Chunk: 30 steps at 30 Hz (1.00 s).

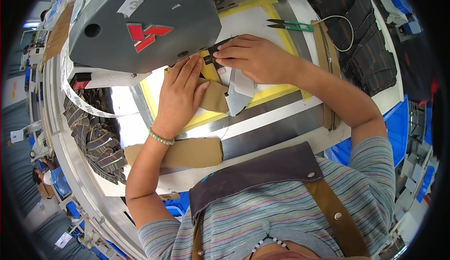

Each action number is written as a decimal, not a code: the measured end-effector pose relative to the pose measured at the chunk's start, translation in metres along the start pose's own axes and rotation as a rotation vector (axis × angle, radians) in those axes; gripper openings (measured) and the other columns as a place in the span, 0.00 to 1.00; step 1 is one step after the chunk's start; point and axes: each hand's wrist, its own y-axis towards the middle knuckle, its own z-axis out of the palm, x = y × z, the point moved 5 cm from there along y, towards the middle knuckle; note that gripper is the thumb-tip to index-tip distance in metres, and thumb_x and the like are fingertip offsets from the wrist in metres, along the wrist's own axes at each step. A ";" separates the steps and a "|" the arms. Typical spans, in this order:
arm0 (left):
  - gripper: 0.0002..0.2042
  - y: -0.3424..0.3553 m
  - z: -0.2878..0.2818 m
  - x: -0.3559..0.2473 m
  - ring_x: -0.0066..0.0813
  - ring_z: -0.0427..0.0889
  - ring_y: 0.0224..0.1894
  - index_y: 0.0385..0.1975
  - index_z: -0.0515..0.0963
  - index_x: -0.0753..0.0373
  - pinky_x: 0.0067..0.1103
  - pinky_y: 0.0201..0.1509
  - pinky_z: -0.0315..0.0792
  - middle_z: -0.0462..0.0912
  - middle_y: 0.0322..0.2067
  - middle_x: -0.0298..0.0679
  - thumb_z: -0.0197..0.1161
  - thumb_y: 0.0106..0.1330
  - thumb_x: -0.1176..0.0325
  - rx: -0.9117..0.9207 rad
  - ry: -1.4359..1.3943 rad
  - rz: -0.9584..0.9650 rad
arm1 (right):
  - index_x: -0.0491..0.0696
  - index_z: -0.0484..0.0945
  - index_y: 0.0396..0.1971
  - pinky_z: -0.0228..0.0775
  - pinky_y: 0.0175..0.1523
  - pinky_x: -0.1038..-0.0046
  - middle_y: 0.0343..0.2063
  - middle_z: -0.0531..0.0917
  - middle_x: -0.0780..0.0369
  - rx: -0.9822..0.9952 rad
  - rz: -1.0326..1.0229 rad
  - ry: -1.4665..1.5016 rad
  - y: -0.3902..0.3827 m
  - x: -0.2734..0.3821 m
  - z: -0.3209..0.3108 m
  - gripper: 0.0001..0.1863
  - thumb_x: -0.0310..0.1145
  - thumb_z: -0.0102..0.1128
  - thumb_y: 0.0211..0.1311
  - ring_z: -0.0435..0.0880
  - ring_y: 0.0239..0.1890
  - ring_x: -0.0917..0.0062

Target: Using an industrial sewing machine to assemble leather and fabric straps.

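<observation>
Under the grey machine head [145, 30], near the middle of the table [176, 181], a dark strip [211, 52] of cloth is flanked by 2 hands. The left hand [182, 79] is laid palm-down, nothing visibly clutched, probably so the work's kept flat; fingers of the right hand [255, 59] are set on the strip, but whether it's pinched or just pressed can't be told. Green snips [295, 26] are parked toward the far edge, likely to be kept within reach. Striped cloth [98, 135] is heaped by the left edge. Looks-wise, the strip's near-black, narrow and mostly covered.
</observation>
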 end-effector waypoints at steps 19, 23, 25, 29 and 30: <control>0.16 0.024 0.006 0.029 0.53 0.85 0.51 0.56 0.84 0.70 0.39 0.60 0.76 0.90 0.48 0.51 0.66 0.78 0.64 0.051 0.107 -0.110 | 0.48 0.91 0.48 0.79 0.69 0.66 0.56 0.89 0.65 -0.030 -0.051 -0.193 0.023 -0.034 0.002 0.14 0.30 0.66 0.65 0.87 0.60 0.70; 0.16 0.023 0.006 0.029 0.53 0.85 0.51 0.54 0.85 0.70 0.39 0.60 0.75 0.90 0.46 0.51 0.65 0.79 0.63 0.033 0.093 -0.092 | 0.48 0.91 0.43 0.79 0.67 0.67 0.52 0.90 0.66 -0.108 -0.118 -0.208 0.021 -0.032 -0.006 0.12 0.31 0.67 0.61 0.87 0.57 0.71; 0.16 0.023 0.008 0.032 0.53 0.85 0.51 0.54 0.85 0.70 0.39 0.60 0.75 0.90 0.46 0.51 0.65 0.79 0.63 0.062 0.104 -0.114 | 0.48 0.90 0.41 0.81 0.63 0.62 0.47 0.88 0.63 -0.184 -0.091 -0.146 0.019 -0.033 -0.012 0.12 0.26 0.69 0.56 0.87 0.54 0.66; 0.16 0.023 0.007 0.031 0.54 0.84 0.50 0.55 0.84 0.71 0.39 0.60 0.75 0.90 0.45 0.52 0.64 0.79 0.64 -0.004 0.119 -0.057 | 0.48 0.90 0.40 0.81 0.60 0.62 0.45 0.88 0.63 -0.127 -0.120 -0.116 0.020 -0.032 -0.011 0.13 0.25 0.68 0.53 0.87 0.52 0.65; 0.16 0.022 0.009 0.032 0.55 0.84 0.50 0.55 0.84 0.70 0.40 0.59 0.75 0.90 0.45 0.52 0.64 0.79 0.64 0.022 0.119 -0.078 | 0.48 0.90 0.41 0.81 0.60 0.62 0.45 0.88 0.63 -0.150 -0.139 -0.096 0.020 -0.031 -0.011 0.14 0.25 0.68 0.52 0.87 0.51 0.64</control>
